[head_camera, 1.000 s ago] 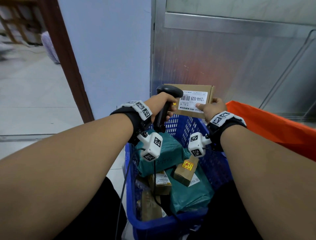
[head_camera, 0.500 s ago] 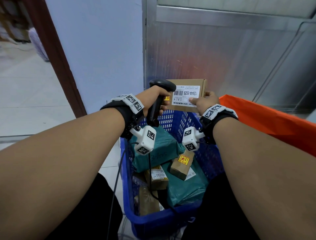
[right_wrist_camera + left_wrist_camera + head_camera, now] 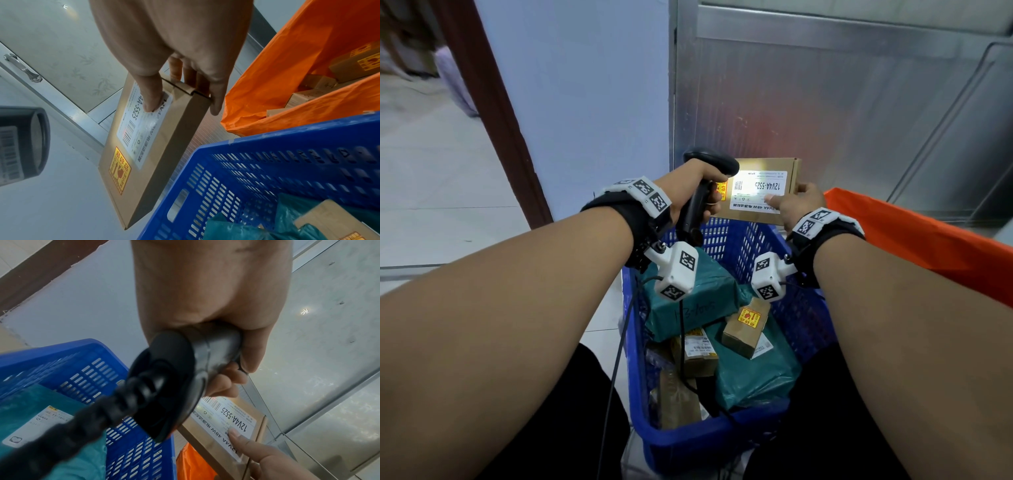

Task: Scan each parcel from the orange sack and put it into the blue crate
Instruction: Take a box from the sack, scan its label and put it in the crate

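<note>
Presently the right hand [image 3: 796,202] pinches a flat box [image 3: 760,190] upright above the far rim of the crate [image 3: 804,308], thumb on its label [image 3: 141,128]. Left hand [image 3: 693,186] is clamped on the scanner [image 3: 702,192], lighting that label. Sack [image 3: 914,240] lies right of the crate.

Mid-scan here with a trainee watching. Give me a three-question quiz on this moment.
1. True or false: the scanner is in the left hand.
2. The right hand holds the box over: A) the floor B) the crate's far edge C) the sack.
3. Fill in: the sticker beside the box's white label is ____.

Key: 1 true; 2 B; 3 yellow.
</note>
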`<action>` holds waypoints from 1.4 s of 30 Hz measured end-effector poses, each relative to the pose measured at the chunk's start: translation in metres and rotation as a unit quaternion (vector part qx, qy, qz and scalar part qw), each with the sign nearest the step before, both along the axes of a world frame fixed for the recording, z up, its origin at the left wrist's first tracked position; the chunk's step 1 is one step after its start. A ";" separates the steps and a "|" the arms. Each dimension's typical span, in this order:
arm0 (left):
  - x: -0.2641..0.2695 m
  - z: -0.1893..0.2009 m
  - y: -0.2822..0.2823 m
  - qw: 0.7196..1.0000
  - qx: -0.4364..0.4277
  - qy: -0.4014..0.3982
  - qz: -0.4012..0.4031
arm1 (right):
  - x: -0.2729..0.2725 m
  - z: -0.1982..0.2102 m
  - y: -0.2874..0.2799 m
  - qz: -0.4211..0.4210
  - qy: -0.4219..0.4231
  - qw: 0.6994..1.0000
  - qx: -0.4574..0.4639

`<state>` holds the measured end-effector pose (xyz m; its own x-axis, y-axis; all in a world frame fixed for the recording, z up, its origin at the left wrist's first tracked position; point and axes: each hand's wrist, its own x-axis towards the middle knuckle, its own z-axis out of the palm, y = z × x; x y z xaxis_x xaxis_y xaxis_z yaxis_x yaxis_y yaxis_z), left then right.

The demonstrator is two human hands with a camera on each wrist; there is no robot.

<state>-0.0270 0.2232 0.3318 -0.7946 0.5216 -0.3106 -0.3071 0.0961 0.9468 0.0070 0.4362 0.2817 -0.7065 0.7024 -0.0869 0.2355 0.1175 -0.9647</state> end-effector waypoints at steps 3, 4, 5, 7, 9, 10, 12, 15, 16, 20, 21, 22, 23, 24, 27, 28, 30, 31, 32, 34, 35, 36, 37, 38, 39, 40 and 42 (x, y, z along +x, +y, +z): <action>0.002 0.001 0.001 1.000 -0.004 0.002 -0.006 | -0.002 0.000 0.002 -0.004 -0.004 1.000 -0.006; 0.004 0.002 0.001 1.000 -0.003 0.003 -0.008 | -0.002 0.000 0.003 -0.006 -0.007 1.000 -0.006; 0.004 0.005 0.002 1.000 -0.001 0.005 -0.008 | -0.003 0.000 0.003 -0.006 -0.008 1.000 -0.004; 0.005 0.009 0.003 1.000 0.001 0.008 -0.008 | -0.004 0.000 0.004 -0.007 -0.009 1.000 0.003; 0.005 0.013 0.004 1.000 -0.002 0.011 -0.011 | -0.004 -0.001 0.004 -0.013 -0.003 1.000 0.003; 0.006 0.013 0.003 1.000 -0.007 0.012 -0.013 | -0.005 -0.002 0.004 -0.017 -0.002 1.000 0.000; 0.006 0.012 0.002 0.999 -0.020 0.016 -0.019 | -0.006 -0.003 0.006 -0.020 -0.002 1.000 -0.004; 0.005 0.009 0.001 0.999 -0.036 0.014 -0.017 | -0.006 -0.005 0.009 -0.016 0.000 1.000 -0.001; 0.004 0.009 0.000 0.999 -0.040 0.011 -0.013 | -0.005 -0.005 0.011 -0.014 -0.004 1.000 0.004; 0.000 0.008 -0.001 0.999 -0.046 0.010 -0.001 | 0.000 -0.001 0.013 -0.011 -0.029 0.999 0.010; -0.001 0.007 -0.001 0.999 -0.048 0.012 0.004 | 0.001 0.000 0.012 -0.009 -0.048 0.999 0.013; -0.002 0.005 -0.001 0.999 -0.051 0.013 0.011 | 0.003 0.001 0.011 0.002 -0.082 0.997 0.011; -0.003 0.004 0.000 0.998 -0.054 0.013 0.020 | 0.005 0.003 0.007 0.026 -0.123 0.992 0.004; -0.004 0.003 0.000 0.998 -0.058 0.012 0.032 | 0.010 0.005 0.002 0.068 -0.169 0.983 -0.002; -0.006 0.000 -0.003 0.995 -0.068 0.002 0.071 | 0.020 0.010 -0.011 0.205 -0.297 0.932 0.019; -0.007 0.000 -0.004 0.994 -0.071 -0.001 0.079 | 0.024 0.013 -0.016 0.235 -0.329 0.914 0.041; -0.008 -0.001 -0.005 0.993 -0.077 -0.010 0.091 | 0.026 0.015 -0.023 0.282 -0.367 0.885 0.053; -0.008 -0.002 -0.005 0.992 -0.078 -0.013 0.096 | 0.025 0.016 -0.028 0.300 -0.378 0.875 0.047; -0.008 -0.002 -0.006 0.992 -0.081 -0.015 0.100 | 0.022 0.016 -0.033 0.312 -0.391 0.864 0.046; -0.008 -0.004 -0.006 0.991 -0.091 -0.019 0.101 | 0.017 0.014 -0.042 0.338 -0.419 0.839 0.076; -0.009 -0.006 -0.005 0.990 -0.093 -0.019 0.102 | 0.012 0.010 -0.047 0.354 -0.440 0.819 0.102; -0.009 -0.008 -0.004 0.990 -0.099 -0.018 0.103 | 0.009 0.006 -0.050 0.377 -0.469 0.785 0.147; -0.008 -0.009 -0.003 0.989 -0.102 -0.016 0.107 | 0.004 0.000 -0.054 0.395 -0.494 0.748 0.204; -0.008 -0.011 -0.002 0.988 -0.109 -0.011 0.112 | 0.002 -0.005 -0.058 0.398 -0.509 0.715 0.266; -0.009 -0.014 0.000 0.987 -0.114 -0.007 0.113 | -0.001 -0.009 -0.061 0.398 -0.519 0.687 0.316; -0.009 -0.015 0.001 0.987 -0.119 -0.005 0.108 | -0.003 -0.014 -0.063 0.399 -0.531 0.654 0.362; -0.008 -0.017 0.005 0.987 -0.134 -0.004 0.090 | -0.006 -0.019 -0.059 0.401 -0.522 0.625 0.419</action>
